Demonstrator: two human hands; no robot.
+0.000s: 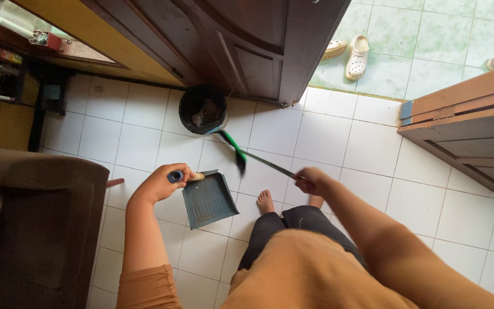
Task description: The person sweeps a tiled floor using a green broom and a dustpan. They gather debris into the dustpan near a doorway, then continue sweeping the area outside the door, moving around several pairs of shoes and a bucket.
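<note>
A dustpan (208,198) of dark blue-grey metal is being held by the left hand (161,183), whose grip is being kept clamped around the end of the dustpan's handle (185,177). The pan is being held low over the white tiled floor (367,149), left of the person's bare foot (265,201), with its open mouth facing the near side.

A broom (241,154) with a thin dark stick and a green head is being held by the right hand (311,181), the grip being closed around the near end of the stick. The stick is being slanted up and to the left, so that the green head is being carried just beyond the dustpan and near a black bin (202,109). The head is blurred, so it cannot be told whether it is touching the tiles.

The bin is being left standing on the floor at the foot of a dark wooden door (258,51). Beyond the doorway, on green tiles, a pair of pale clogs (357,56) is lying. A brown armchair (35,217) is being seen at the left, and a wooden cabinet (464,126) at the right.
</note>
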